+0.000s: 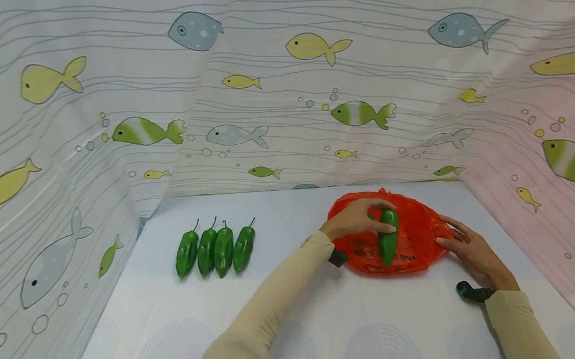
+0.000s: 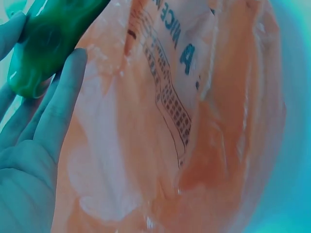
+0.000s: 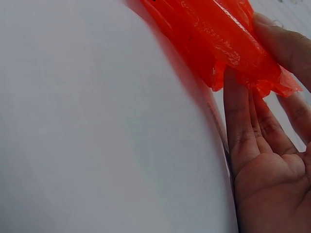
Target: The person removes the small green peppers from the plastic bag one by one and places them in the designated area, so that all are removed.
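A green pepper is gripped between the thumb and fingers of my left hand, over the red plastic bag in the head view. The left wrist view shows the pepper between the fingertips, with the bag's printed plastic beside it. At the bag's right edge my right hand pinches the plastic. In the right wrist view the thumb lies over the crumpled red plastic and the fingers reach beneath it.
Several green peppers with stems, among them the rightmost pepper, lie side by side at the left of the white table. A fish-patterned cloth stands around the back and sides. Small dark devices, one a wrist camera, sit at both wrists.
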`<action>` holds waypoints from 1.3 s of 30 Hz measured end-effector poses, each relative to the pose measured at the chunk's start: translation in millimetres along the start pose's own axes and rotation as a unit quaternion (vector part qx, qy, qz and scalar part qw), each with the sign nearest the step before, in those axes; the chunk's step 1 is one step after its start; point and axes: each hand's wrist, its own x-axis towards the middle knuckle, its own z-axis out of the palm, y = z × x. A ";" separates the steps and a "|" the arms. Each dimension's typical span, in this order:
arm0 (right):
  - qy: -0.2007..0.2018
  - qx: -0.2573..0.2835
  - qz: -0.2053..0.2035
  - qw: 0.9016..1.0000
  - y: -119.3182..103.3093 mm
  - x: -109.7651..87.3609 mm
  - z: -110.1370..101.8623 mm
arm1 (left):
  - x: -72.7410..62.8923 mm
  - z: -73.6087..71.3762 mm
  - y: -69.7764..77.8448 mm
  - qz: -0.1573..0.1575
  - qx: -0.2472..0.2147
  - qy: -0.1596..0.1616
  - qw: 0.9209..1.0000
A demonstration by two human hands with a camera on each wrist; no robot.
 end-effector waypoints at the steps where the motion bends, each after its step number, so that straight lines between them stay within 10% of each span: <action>1: -0.001 0.004 0.000 1.000 -0.3 0.0 0.0 | -2.0 -1.7 0.3 0.000 0.000 0.001 1.000; 11: -0.004 0.017 -0.006 1.000 -3.0 -1.0 0.3 | -20.1 -18.0 -8.4 0.014 -0.051 -0.003 0.999; 39: -0.015 0.016 -0.011 1.000 1.0 -2.0 0.2 | -84.9 -78.9 -48.1 0.008 -0.016 0.071 0.997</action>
